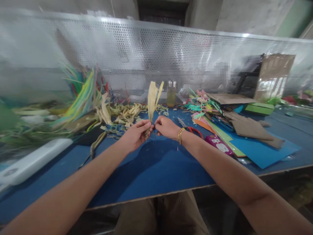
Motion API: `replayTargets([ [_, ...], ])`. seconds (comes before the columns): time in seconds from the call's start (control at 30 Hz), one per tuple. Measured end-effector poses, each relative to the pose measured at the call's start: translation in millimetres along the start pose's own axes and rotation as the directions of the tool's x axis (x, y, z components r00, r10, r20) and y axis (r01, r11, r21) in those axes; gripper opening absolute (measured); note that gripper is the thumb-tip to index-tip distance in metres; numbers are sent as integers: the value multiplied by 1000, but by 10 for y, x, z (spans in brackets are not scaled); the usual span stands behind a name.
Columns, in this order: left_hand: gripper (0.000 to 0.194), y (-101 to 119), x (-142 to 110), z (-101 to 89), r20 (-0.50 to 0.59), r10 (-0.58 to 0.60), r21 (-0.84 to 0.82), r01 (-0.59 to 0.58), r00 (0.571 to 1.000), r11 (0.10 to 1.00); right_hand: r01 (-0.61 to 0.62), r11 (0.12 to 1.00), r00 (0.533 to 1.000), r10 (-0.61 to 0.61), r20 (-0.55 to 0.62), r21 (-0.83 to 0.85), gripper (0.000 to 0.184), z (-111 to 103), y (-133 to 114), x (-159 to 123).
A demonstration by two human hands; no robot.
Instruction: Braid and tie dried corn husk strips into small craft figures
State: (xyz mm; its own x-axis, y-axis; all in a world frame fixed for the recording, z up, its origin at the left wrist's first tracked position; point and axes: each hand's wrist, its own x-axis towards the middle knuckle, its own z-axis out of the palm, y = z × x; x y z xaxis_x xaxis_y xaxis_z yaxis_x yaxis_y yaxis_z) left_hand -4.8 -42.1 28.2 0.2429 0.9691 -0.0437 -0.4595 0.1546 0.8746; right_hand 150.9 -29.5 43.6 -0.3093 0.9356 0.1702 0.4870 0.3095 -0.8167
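Observation:
My left hand (138,133) pinches a pale yellow, dried leaf-like piece (152,98) near its lower end. The piece stands upright and splits into a broad blade and a narrow one. Close beside it, my right hand (166,126) has its fingers curled together near the base of the piece; what they hold, if anything, is too small to make out. A gold bracelet (181,135) circles my right wrist. Just right of that wrist lies a pair of scissors with red handles (195,131). Both hands are above the blue tabletop (156,173).
Behind my hands lies a heap of dried pale strips (127,114). Colourful strips (83,98) are bunched at the left, near a long white device (36,161). A bottle (171,94) stands by the perforated metal screen (151,58). Blue paper (261,148), cardboard (251,129) and a purple packet (218,145) lie right.

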Motion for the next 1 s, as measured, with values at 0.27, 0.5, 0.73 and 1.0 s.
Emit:
replayTargets([
  [0.27,15,-11,-7,0,-10,44,31,-43,999,999,-176,966,984,167,61,192,10,84,-42,-12],
  [0.5,17,20,-8,-32,16,8,8,-8,1000,1000,-243,863,967,181,177,443,19,-53,-61,11],
  [0.73,14,42,-16,-45,44,-34,-28,35,998,999,-10,989,999,5,32,150,21,-177,-41,27],
  [1.0,12,64,-19,-34,75,-78,-84,85,994,993,292,948,951,-302,-65,-129,13,-211,-21,18],
])
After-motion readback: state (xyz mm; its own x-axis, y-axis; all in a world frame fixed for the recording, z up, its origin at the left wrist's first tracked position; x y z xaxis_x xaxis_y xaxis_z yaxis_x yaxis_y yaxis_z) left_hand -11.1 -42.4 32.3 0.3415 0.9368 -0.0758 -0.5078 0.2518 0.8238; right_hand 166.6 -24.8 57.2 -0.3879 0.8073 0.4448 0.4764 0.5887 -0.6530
